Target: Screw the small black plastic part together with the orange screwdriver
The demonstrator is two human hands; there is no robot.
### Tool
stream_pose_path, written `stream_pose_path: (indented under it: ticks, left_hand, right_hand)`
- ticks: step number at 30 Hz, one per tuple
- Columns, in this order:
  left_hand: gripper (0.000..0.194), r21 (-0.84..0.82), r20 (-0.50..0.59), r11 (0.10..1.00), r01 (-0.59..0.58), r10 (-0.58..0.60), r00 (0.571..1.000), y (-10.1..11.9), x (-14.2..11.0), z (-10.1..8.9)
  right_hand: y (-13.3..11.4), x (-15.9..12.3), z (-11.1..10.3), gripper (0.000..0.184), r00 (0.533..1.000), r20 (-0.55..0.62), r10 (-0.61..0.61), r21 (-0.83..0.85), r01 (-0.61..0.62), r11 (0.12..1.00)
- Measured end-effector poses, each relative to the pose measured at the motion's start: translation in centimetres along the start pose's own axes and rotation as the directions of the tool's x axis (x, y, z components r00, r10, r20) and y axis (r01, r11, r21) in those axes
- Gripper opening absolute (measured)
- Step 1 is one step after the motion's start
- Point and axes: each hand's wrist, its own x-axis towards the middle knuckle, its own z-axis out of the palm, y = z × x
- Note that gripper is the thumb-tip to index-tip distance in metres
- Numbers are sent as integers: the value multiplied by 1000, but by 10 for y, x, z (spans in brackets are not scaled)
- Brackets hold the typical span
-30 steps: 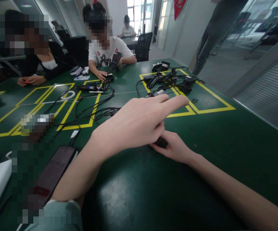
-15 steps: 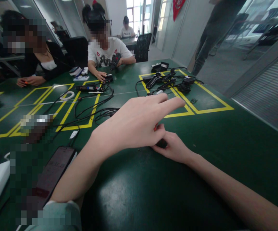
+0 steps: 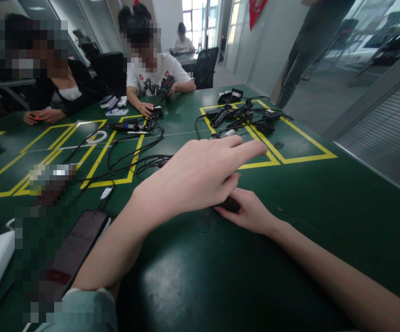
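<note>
Tape [image 3: 260, 164] crosses the green table [image 3: 310, 203], window [image 3: 192, 16] beyond; right grip [image 3: 252, 208] pinches a dark object [image 3: 232, 204], left grip [image 3: 200, 173] unclear.

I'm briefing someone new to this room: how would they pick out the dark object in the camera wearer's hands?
At the big green table, find the wearer's bare left hand. Close by, the bare right hand grasps a small dark object, partly hidden, so its shape is unclear. Unlike the tangled black cables lying loose farther off, it is held.

Green tabletop [image 3: 324, 198], yellow rectangle outlines [image 3: 308, 160], dark handheld object [image 3: 232, 205], black cables [image 3: 267, 124], grey-green sleeve [image 3: 92, 304], red pennant [image 3: 255, 13]
</note>
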Motion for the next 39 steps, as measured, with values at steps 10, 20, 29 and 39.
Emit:
stream_pose_path:
  ticks: [10,20,29,39]
  left_hand:
    - [41,3,-19,1000,2,-2,1000,0,0,0]
    - [39,-5,-4,1000,6,-6,1000,0,1,0]
    - [45,-12,-21,1000,12,-12,1000,0,-1,1]
    - [42,-12,-9,1000,-2,2,1000,0,0,0]
  right_hand:
    - [-1,1,0,11,1000,-4,-5,-20,4,1000]
    - [0,0,0,18,1000,13,6,0,-6,1000]
    - [-1,0,-1,15,1000,7,0,3,0,1000]
    - [-1,1,0,11,1000,1,-14,-14,14,1000]
